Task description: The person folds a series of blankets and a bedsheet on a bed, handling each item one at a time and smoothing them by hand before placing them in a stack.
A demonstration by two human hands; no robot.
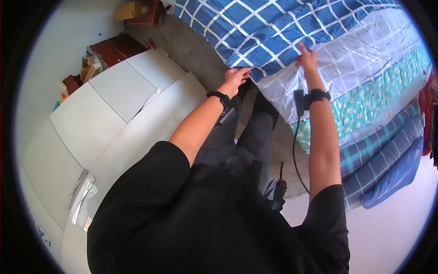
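A blue quilt with white grid lines (255, 32) covers the far part of the bed. My left hand (236, 78) is closed on its near corner, the fingers pinching the fabric. To the right, my right hand (308, 59) lies at the quilt's near edge with fingers apart, touching the fabric. Below that edge spreads a pale grey-white checked cloth (351, 50). The side of a teal floral mattress (365, 100) shows underneath it. Both wrists carry black bands, and a black cable hangs from the right one.
A long white cabinet (105, 102) with handles runs along my left. Cardboard boxes (132, 10) and dark red boxes (119, 48) stand beyond it. At the right, folded blue checked bedding (388, 141) lies beside the mattress. My legs stand between cabinet and bed on a grey floor (187, 41).
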